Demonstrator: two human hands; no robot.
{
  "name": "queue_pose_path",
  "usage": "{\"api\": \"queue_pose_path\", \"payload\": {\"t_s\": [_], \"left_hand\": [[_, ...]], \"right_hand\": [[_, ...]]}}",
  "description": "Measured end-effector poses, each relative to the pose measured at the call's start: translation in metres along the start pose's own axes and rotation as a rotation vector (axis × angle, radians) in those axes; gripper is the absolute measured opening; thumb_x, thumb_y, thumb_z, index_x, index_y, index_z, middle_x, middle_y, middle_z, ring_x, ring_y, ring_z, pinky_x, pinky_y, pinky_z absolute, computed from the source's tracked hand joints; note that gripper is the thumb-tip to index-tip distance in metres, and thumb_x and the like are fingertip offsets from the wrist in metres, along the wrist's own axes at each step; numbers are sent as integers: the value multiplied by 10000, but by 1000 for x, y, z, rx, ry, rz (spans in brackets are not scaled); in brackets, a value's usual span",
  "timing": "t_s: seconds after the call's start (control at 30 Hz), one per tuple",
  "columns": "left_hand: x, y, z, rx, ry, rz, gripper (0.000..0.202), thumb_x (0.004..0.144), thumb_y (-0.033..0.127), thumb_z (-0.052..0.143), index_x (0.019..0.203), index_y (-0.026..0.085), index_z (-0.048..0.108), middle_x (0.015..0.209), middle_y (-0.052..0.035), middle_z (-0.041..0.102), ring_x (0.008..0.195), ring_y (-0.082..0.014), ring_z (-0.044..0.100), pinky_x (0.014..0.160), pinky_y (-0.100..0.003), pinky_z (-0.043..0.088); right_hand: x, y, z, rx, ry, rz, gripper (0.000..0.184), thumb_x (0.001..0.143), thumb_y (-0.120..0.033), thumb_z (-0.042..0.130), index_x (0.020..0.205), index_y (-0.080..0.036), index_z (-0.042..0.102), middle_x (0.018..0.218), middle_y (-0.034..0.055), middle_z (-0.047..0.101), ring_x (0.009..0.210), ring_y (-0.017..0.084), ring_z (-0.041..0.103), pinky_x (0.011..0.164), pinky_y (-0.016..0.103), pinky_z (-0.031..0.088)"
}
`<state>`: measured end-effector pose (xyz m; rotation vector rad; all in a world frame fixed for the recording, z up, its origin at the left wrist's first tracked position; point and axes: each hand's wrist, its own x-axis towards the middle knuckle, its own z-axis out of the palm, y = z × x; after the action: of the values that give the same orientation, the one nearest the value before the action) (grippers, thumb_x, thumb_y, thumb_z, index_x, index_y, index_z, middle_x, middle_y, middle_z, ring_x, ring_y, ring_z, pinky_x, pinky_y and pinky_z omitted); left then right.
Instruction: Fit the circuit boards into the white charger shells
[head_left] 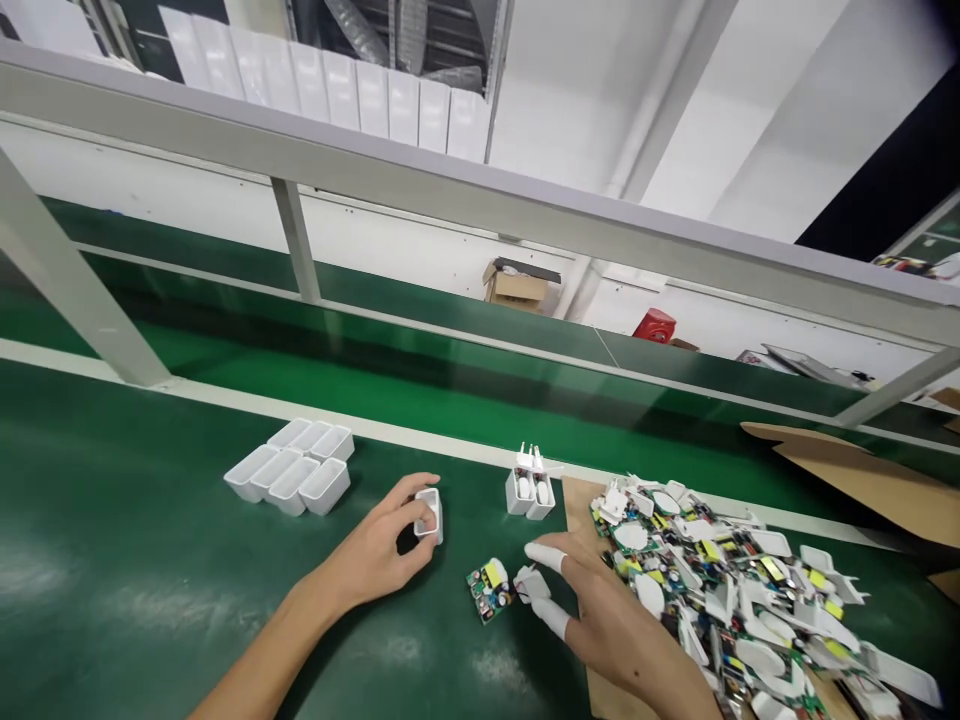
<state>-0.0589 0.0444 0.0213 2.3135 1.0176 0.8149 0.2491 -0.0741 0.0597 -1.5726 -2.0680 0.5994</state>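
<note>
My left hand (401, 535) is curled around a small white plastic case (429, 515), with a finger over its open top. On my right hand (592, 610), white covers sit on the thumb and index fingertip. These two fingers pinch a white plug piece (531, 584). A small circuit board (491, 590) with yellow and blue parts is just left of that piece, seemingly joined by wires. Beyond my hands stand two white cases (529, 494) with plug parts and pins sticking up. Several empty white cases (289, 470) stand in rows to the left.
A large pile of circuit boards with white plug parts (720, 590) lies on cardboard (581, 520) at the right. A green belt (420, 400) runs behind the work surface, below a grey metal frame (450, 170). More cardboard (855, 480) leans at the far right.
</note>
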Motion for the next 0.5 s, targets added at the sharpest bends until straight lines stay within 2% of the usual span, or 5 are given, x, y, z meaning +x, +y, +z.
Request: {"api": "queue_pose_path", "payload": {"t_s": [0.07, 0.17, 0.3, 0.4, 0.5], "left_hand": [[0, 4, 5, -44, -56, 11, 50, 906, 194, 608, 906, 231, 642, 1523, -109, 546, 1267, -278, 668, 1032, -380, 578], [-1, 8, 13, -106, -102, 14, 220, 884, 144, 619, 1079, 244, 639, 1546, -118, 522, 1344, -280, 620, 1088, -389, 551], [-5, 8, 17, -141, -125, -36, 697, 890, 155, 656, 1531, 311, 431, 1597, -111, 479, 1420, -283, 569, 1163, -424, 515], [-7, 6, 15, -128, -153, -119, 878, 874, 220, 740, 1628, 367, 315, 1623, -91, 469, 1447, -319, 544, 1181, -487, 504], [-6, 6, 15, -111, -173, -172, 941, 849, 284, 798, 1641, 379, 299, 1562, -90, 548, 1421, -350, 564, 1181, -559, 489]], "right_hand": [[-1, 2, 6, -28, -33, -49, 513, 942, -263, 653, 1453, -278, 609, 1505, 101, 618, 1405, 311, 571, 1146, 475, 519], [10, 6, 28, -77, -94, -116, 700, 846, -131, 683, 1523, -258, 556, 1532, 109, 604, 1482, 342, 489, 1195, 524, 470], [28, 13, 49, -85, -78, -180, 611, 844, -150, 722, 1439, -256, 633, 1276, 113, 739, 1199, 330, 682, 1065, 534, 562], [29, 20, 56, -39, -24, -202, 618, 826, -175, 760, 1426, -239, 625, 1326, 122, 714, 1238, 331, 663, 1069, 516, 564], [26, 27, 59, -9, 24, -247, 564, 844, -112, 683, 1392, -238, 631, 1331, 110, 716, 1281, 314, 647, 1074, 481, 567]]}}
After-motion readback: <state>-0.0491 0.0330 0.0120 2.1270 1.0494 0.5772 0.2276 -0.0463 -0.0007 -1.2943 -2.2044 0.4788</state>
